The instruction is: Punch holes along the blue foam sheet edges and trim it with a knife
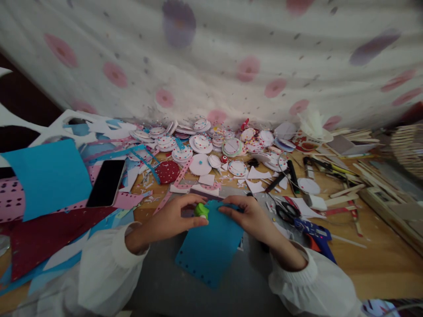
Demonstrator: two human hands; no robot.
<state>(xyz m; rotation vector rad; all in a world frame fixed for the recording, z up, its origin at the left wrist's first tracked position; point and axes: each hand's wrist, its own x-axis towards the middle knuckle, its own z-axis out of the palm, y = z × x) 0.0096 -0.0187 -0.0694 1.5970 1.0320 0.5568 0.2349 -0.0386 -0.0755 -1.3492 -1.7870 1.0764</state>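
Observation:
In the middle of the head view, a blue sheet of paper (211,246) is held over a grey mat (158,281). Dark holes run along its near edge. My left hand (172,220) is closed around a small green craft punch (200,210) at the sheet's far left corner. The fingers and thumb grip the punch from either side. My right hand (246,215) pinches the far right part of the same sheet between thumb and fingers.
Several stacked white paper discs with colored dots (201,143) line the back. A black phone (106,182) and blue paper (53,180) lie left. Black-handled scissors (287,211), a blue glue gun (313,233) and wooden sticks (376,180) are right. A floral curtain (211,66) hangs behind.

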